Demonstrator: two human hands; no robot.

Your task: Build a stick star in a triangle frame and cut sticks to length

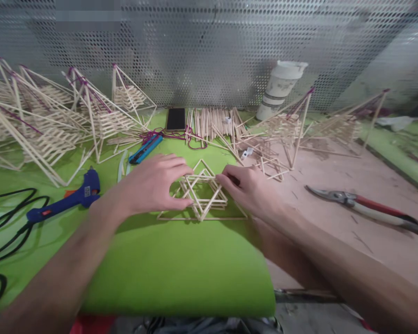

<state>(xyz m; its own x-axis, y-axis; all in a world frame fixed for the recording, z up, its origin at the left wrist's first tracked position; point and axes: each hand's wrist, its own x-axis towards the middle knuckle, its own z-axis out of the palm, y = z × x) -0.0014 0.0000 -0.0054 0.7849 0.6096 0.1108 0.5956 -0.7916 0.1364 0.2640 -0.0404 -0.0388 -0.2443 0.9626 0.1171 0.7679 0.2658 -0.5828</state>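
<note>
A small frame of pale wooden sticks [212,202], triangles stacked in a star shape, lies above a larger stick triangle [226,218] on the green mat. Around the frame's left side curve the thumb and fingers of my left hand [153,183], their tips at its corners. My right hand [252,188] pinches the frame's upper right corner between thumb and forefinger. Part of the frame's left edge is hidden by my left fingers. Beyond my left hand lies a blue utility knife [145,149].
A blue glue gun [67,197] with a black cord lies left; pruning shears [365,208] lie right. Finished stick pyramids [100,111] with purple thread stand at both sides. Behind are a phone [176,119], a stick pile [212,123], a white cup-like container [280,88] and a perforated metal panel [202,55].
</note>
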